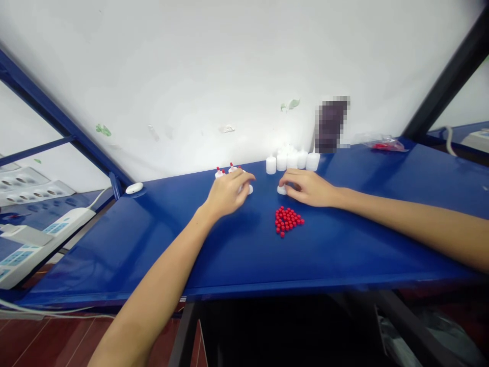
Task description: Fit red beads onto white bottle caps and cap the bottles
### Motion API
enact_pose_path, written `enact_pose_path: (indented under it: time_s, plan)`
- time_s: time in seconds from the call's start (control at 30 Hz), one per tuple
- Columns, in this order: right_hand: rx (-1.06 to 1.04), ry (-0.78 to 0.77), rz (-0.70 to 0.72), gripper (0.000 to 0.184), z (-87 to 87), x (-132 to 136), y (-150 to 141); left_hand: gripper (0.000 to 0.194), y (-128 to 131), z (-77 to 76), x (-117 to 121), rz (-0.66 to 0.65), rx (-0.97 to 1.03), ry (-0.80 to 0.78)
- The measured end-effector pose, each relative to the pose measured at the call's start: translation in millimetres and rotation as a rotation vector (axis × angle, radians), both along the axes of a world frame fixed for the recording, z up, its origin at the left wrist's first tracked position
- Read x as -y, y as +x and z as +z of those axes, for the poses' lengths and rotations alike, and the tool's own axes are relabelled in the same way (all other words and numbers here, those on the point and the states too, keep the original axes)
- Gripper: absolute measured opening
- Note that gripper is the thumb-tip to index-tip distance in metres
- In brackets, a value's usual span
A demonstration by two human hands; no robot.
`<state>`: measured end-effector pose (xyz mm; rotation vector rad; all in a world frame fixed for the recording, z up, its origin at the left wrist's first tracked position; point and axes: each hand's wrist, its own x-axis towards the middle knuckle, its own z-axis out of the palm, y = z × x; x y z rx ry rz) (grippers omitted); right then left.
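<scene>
My left hand (229, 192) is curled, with a small white bottle (250, 189) partly showing between thumb and fingers; the rest of it is hidden. Just behind that hand stand several white bottles with red caps (219, 173). To the right, my right hand (307, 188) is closed at the fingertips around another small white bottle (281, 190), mostly covered by the fingers. Loose red caps (287, 220) lie in a rough triangle on the blue table (244, 255), in front of and between the hands.
Several white bottles (292, 160) without red caps stand against the wall, beside a pixelated dark object (329, 125). A clear plastic bag with red pieces (385, 145) lies back right. A white oval case (134, 188) sits back left. White power strips (46, 244) are beyond the table's left edge.
</scene>
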<state>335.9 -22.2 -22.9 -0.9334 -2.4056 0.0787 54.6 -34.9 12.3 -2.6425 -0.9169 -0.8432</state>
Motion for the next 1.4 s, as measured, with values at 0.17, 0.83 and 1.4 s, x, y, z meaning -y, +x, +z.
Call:
enact_pose_path:
  time_s: [0.17, 0.83, 1.4]
  plan:
    - [-0.02, 0.021, 0.018, 0.023, 0.2, 0, -1, 0.03, 35, -10.9, 21, -0.161, -0.242, -0.09]
    - [0.161, -0.03, -0.239, 0.033, 4.4, 3, -5, 0.024, 37, -25.9, 15, -0.231, -0.11, -0.362]
    - [0.079, -0.106, 0.039, 0.028, 12.4, 8, -6, 0.031, 41, -23.1, 6, -0.163, 0.634, -0.822]
